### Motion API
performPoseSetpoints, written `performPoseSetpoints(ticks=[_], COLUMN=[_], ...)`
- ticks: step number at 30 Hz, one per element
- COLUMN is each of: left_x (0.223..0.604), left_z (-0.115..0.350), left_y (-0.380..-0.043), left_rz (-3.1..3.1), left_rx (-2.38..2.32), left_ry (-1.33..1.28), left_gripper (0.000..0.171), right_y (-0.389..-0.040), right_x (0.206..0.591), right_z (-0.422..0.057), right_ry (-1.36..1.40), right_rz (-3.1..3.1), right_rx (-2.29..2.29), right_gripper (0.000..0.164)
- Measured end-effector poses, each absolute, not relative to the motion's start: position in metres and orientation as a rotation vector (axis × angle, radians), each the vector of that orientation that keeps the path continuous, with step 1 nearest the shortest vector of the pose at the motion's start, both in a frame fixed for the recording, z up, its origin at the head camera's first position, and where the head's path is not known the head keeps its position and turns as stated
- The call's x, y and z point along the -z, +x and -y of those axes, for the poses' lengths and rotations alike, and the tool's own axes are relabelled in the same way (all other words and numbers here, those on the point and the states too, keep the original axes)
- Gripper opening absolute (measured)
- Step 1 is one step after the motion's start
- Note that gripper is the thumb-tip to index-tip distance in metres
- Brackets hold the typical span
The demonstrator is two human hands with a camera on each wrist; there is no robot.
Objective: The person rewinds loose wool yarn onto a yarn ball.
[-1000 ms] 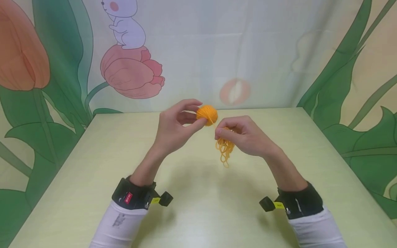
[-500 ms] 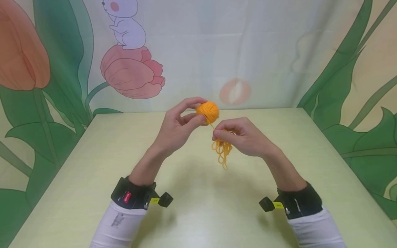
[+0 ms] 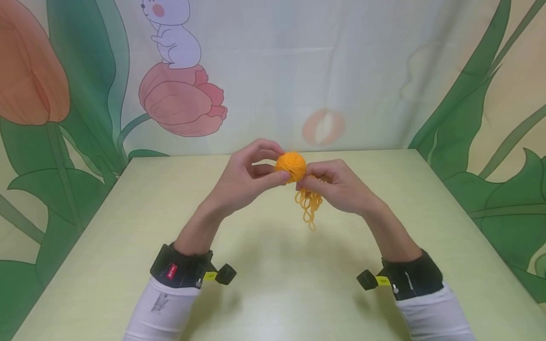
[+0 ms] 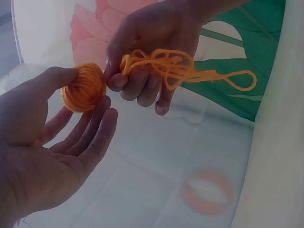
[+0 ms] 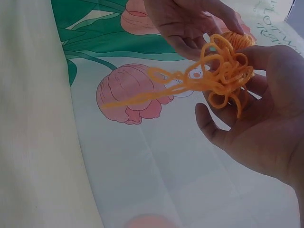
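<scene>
A small orange ball of yarn (image 3: 292,166) is pinched between the thumb and fingers of my left hand (image 3: 249,175), above the far part of the table. Right beside it, my right hand (image 3: 337,184) pinches the yarn, its fingertips at the ball's side. Loose loops of yarn (image 3: 309,202) dangle below the right fingers in the head view. The left wrist view shows the wound strands of the ball (image 4: 84,89) under the left thumb. In the right wrist view the tangled loops (image 5: 223,76) lie against the right fingers and partly hide the ball.
A pale yellow-green table (image 3: 273,284) lies under both forearms. Behind it hangs a cloth backdrop (image 3: 264,85) printed with tulips and a white animal. Each wrist wears a black strap with a small camera, such as the left wrist camera (image 3: 226,274).
The ball has shifted slightly right and down against the right fingertips, covering the short strand that showed between the hands. It has turned in the left fingers. The right hand stays nearly in place.
</scene>
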State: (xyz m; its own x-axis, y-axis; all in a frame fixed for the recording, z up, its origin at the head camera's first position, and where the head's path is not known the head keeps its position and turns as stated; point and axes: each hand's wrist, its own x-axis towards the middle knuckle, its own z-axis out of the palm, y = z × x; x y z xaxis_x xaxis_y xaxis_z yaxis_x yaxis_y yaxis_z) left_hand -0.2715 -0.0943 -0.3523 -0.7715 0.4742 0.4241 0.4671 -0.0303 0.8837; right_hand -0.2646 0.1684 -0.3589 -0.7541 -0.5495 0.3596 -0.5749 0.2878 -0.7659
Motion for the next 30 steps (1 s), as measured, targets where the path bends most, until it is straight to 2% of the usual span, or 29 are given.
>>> performPoseSetpoints(ticks=[18, 30], left_x=[0.350, 0.352], left_z=[0.096, 0.092], left_y=[-0.269, -0.265], left_rz=[-2.148, -2.119], left_rx=[-2.058, -1.620], left_ry=[1.056, 1.463], left_gripper=[0.033, 0.034], right_y=[-0.266, -0.274], right_x=[0.360, 0.363], right_z=[-0.166, -0.175], right_ry=[1.173, 1.125], right_rz=[2.532, 2.533], right_rx=[-1.561, -1.655], right_gripper=[0.019, 0.020])
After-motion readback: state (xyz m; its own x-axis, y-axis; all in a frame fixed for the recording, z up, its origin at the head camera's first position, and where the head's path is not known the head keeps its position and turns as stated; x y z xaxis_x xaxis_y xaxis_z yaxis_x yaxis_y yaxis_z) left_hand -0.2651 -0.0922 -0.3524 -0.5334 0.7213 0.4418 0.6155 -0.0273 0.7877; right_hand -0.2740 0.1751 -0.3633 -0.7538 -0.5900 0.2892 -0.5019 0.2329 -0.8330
